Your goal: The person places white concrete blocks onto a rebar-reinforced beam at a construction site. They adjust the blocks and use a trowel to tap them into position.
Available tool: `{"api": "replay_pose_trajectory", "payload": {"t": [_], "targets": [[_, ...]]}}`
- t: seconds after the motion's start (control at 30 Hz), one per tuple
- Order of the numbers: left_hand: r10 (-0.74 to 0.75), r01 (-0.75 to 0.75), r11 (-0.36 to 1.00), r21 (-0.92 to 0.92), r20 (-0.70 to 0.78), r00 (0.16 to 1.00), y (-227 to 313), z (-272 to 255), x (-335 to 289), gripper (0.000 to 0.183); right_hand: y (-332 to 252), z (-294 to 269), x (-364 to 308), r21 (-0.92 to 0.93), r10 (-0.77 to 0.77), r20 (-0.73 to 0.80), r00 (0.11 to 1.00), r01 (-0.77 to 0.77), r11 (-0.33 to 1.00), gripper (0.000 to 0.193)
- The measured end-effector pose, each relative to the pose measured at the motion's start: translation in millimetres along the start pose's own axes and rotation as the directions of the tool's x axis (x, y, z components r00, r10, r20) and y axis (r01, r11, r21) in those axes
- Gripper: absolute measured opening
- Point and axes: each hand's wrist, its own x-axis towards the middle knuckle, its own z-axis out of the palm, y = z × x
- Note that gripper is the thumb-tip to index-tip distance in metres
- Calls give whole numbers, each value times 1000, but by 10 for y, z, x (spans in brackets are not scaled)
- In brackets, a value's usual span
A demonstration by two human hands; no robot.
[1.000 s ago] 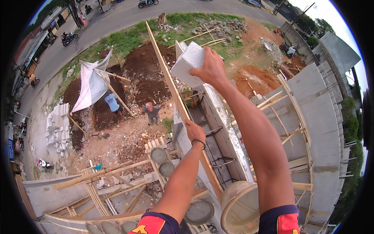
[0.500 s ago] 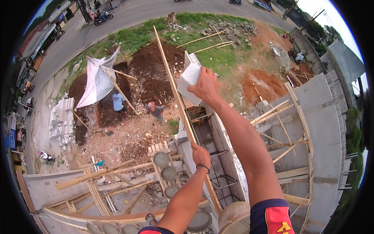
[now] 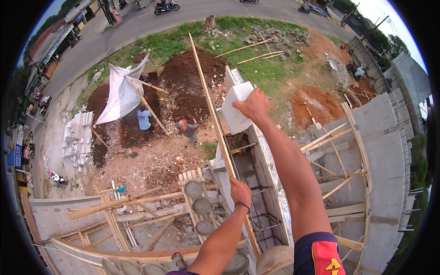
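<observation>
My right hand point(image 3: 253, 106) is closed over the near right edge of a pale, lightweight-looking block point(image 3: 235, 117) at the far end of the wall top. Whether the block rests on anything is hard to see. Closed round the edge of a long, narrow wooden board point(image 3: 209, 96) is my left hand point(image 3: 240, 191). The board runs away from me along the left side of a narrow channel, where a steel rebar cage point(image 3: 265, 189) lies. Beyond the held block another pale slab point(image 3: 229, 79) stands upright.
Mortar-filled round pans point(image 3: 200, 205) stand on planks at lower left, and a large bucket point(image 3: 275, 261) is close below my arms. Bamboo scaffolding point(image 3: 323, 137) flanks the right. Far below, a person in a cap point(image 3: 187, 129) stands near a white tarp point(image 3: 120, 94).
My right hand and the block have shifted slightly toward me, showing more of the block's side. My left hand sits a little nearer along the board. The view has turned slightly.
</observation>
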Motion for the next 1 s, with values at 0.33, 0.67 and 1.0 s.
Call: {"api": "replay_pose_trajectory", "payload": {"t": [0.33, 0.67, 1.0], "targets": [[-80, 79, 996, 37, 42, 996, 102, -65, 26, 52, -220, 370, -35, -112, 36, -9, 999, -37, 993, 70], [-39, 39, 999, 23, 29, 999, 7, 6, 23, 55, 3, 456, 152, -55, -185, 131, 974, 193, 980, 73], [-28, 27, 999, 45, 17, 999, 25, -5, -3, 58, 157, 582, 198, -86, -309, 90, 947, 317, 945, 76]]}}
